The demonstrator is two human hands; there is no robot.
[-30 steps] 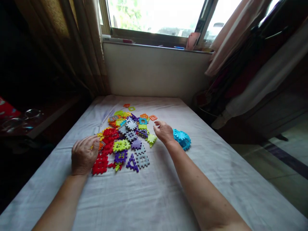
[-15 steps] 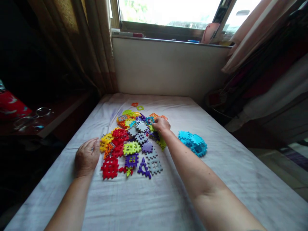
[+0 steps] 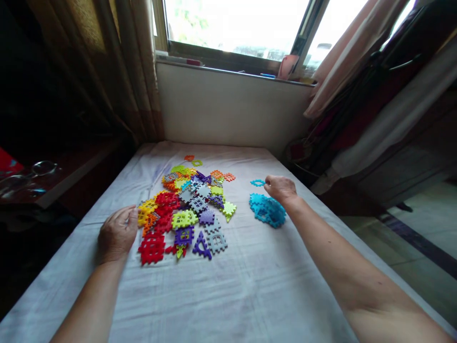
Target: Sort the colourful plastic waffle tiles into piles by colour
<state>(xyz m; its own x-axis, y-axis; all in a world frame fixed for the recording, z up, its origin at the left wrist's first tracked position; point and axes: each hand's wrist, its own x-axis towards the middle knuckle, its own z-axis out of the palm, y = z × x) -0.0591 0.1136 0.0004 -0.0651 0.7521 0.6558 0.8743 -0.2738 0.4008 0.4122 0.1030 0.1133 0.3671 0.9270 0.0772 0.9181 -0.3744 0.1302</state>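
Note:
My right hand pinches the edge of a blue interlocking plastic tile with an open middle. Just below it lies a small heap of blue tiles. My left hand rests on the sheet with its fingers laid out, their tips beside the yellow tiles at the left edge of a mixed pile. In that pile are red tiles, grey tiles, lime green tiles and purple tiles, some overlapping and partly hidden.
All of this lies on a bed covered by a pale sheet. An orange tile lies apart at the far end. A dark side table with glasses stands left. Hanging clothes are on the right, a window ahead.
My right hand has moved right from the mixed pile to above the blue heap, with a blue tile now showing in its fingers. The left hand stays by the yellow tiles. The view has shifted.

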